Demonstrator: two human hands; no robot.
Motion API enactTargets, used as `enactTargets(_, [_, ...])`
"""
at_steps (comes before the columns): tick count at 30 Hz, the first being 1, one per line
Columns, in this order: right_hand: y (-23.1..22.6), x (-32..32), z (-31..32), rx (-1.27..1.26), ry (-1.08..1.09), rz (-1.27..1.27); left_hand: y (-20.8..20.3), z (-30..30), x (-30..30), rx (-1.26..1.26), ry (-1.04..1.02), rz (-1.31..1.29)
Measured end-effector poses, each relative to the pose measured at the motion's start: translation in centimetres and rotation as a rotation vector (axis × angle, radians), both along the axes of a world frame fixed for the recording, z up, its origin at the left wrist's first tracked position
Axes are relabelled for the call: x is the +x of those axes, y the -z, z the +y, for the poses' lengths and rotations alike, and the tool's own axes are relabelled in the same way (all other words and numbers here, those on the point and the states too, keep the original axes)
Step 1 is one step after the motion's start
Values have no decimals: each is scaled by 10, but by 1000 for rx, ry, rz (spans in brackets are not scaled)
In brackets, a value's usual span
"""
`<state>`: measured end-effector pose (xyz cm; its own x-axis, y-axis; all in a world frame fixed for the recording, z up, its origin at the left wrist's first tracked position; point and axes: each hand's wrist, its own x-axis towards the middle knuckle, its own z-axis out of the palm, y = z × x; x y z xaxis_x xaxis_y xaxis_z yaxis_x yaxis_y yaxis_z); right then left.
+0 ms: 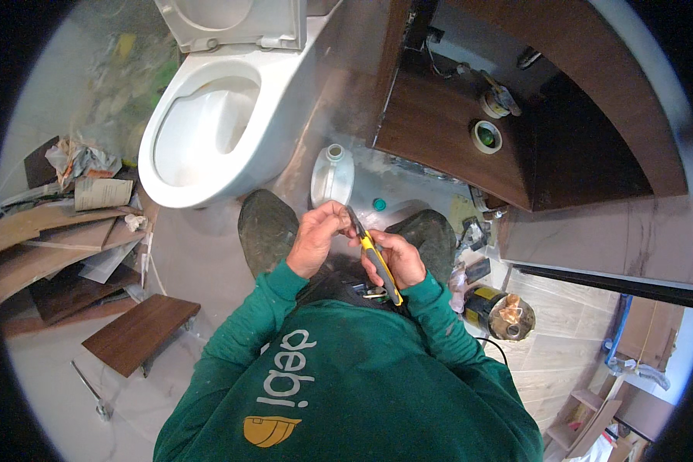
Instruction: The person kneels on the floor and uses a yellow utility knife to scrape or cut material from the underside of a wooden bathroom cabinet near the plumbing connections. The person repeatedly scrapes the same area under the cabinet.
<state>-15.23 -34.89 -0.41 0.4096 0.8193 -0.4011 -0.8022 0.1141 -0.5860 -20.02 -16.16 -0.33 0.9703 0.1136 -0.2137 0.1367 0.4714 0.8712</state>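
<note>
A yellow and grey utility knife (379, 263) slants across my lap, its dark front end pointing up and left. My right hand (396, 258) is closed round its handle. At the front end, my left hand (321, 235) is closed, thumb and fingers pinched by the tip of the knife. Whether a blade or something small sits between those fingers is hidden. Just beyond my hands, between my knees, a whitish plastic jug (333, 179) stands with its mouth uncapped. A small green cap (379, 204) lies on the floor beside it.
A white toilet (200, 181) with raised lid stands ahead left. Wood offcuts (35, 223) pile at the left, near a small brown stool-like board (138, 331). A brown cabinet (446, 146) holding tape rolls (486, 137) is at right, a black-yellow can (481, 304) below it.
</note>
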Motion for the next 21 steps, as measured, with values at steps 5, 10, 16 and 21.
enactTargets(5, [3,3,-13,416,-53,357,2,38,-25,427,126,-16])
enactTargets(10, [4,9,-21,662,-110,452,15,118,-86,1485,346,-4])
enactTargets(16, [-3,8,-21,688,-131,496,12,135,-116,1777,245,75])
enactTargets(21, [-3,4,-15,393,68,348,-18,87,-66,1361,-32,-89])
